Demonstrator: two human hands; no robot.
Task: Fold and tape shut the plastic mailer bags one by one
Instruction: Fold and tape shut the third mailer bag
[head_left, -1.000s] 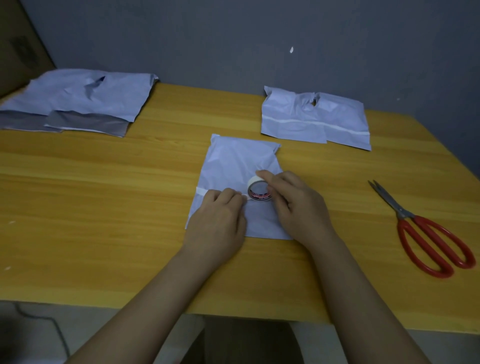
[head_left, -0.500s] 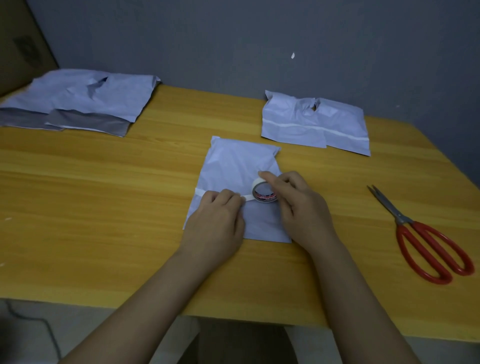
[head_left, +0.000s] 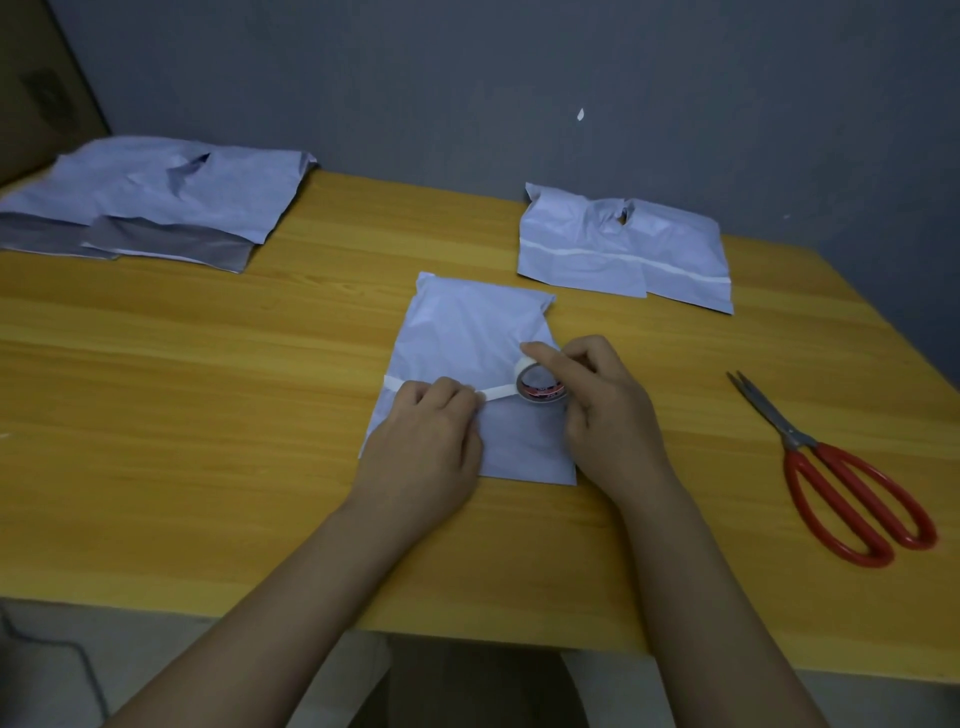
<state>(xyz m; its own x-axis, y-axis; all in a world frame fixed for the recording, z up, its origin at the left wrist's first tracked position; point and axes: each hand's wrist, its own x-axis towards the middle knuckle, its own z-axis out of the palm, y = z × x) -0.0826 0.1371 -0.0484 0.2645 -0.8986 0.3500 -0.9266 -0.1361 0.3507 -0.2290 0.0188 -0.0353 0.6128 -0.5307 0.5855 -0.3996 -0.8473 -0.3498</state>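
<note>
Two hands: both rested on the folded bag (head_left: 467, 332) at mid-table.
Left hand (head_left: 423, 441): curled fingers pressed the tape strip (head_left: 497, 393) down.
Right hand (head_left: 605, 410): gripped the tape roll (head_left: 540, 387), just right of the left.
Beyond: taped bags (head_left: 623, 249).

Dim, flat indoor light, bluish cast, soft faint shadows, slight overall blur, wide-angle bending at edges
</note>
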